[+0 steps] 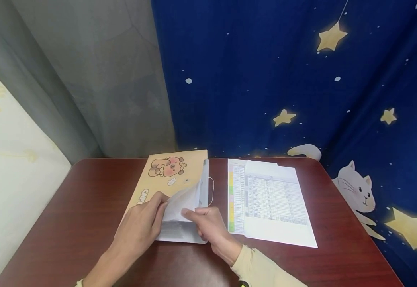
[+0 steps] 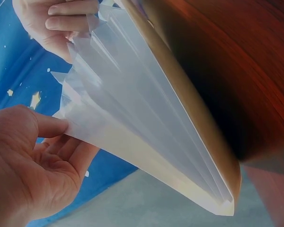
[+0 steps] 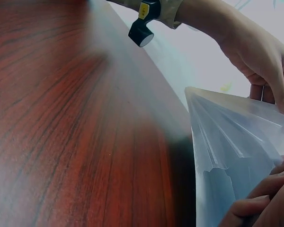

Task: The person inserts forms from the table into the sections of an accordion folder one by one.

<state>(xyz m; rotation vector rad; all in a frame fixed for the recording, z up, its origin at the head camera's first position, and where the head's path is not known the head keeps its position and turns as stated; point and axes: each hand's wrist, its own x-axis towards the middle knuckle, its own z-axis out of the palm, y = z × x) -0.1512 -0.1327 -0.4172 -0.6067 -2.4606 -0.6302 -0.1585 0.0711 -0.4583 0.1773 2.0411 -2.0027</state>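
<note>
- A yellow folder (image 1: 169, 179) with a cartoon animal on it lies flat on the dark red bench (image 1: 86, 223), near the middle. Lying flat keeps it steady while it is opened.
- The left hand (image 1: 141, 227) lifts the yellow cover up from its near corner. Its fingers (image 1: 158, 203) are curled on the cover's edge, so the cover stays up and the inside shows.
- The right hand (image 1: 210, 223) pinches a thin white divider (image 1: 181, 201) inside the folder. Its fingers (image 1: 194, 213) hold that sheet apart from the others.
- From the left wrist view, the folder's pockets (image 2: 146, 118) fan out like a paper fan. The two hands pull the sides apart, and that is why the gaps are wide.
- A pile of printed papers (image 1: 273, 199) lies just to the right of the folder, not touching it. It is close to the right hand, so it is easy to reach.
- A blue cloth (image 1: 301, 79) with stars and a white cat hangs behind the bench.
</note>
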